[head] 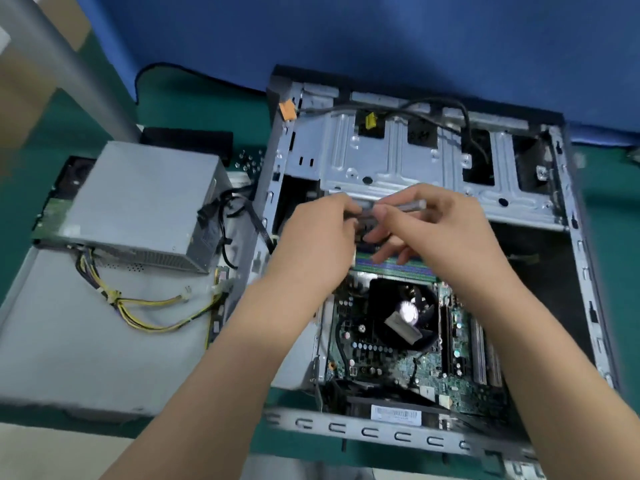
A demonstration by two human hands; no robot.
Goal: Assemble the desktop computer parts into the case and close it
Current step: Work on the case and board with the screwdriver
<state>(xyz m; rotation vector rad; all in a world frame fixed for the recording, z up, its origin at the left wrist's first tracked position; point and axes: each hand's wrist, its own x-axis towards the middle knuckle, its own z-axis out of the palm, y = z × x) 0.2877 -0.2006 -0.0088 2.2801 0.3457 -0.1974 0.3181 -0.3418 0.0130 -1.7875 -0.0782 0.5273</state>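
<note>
Case (391, 432) rail nearest us, a barcode label (396, 415) just behind it, too blurred to read. Left to right: PSU (138, 202) waits outside on the side panel (69, 341); left hand (320, 233) and right hand (440, 223) both pinch a RAM stick (401, 205) above the slots (391, 266). Looks like memory fitting. Next: line up the notch, press down evenly. Fan (403, 315) sits below.

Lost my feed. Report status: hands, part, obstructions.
Both hands, left hand and right hand, pinch a blurred thin part above the memory slots. Power supply outside the case. No obstruction seen.
</note>
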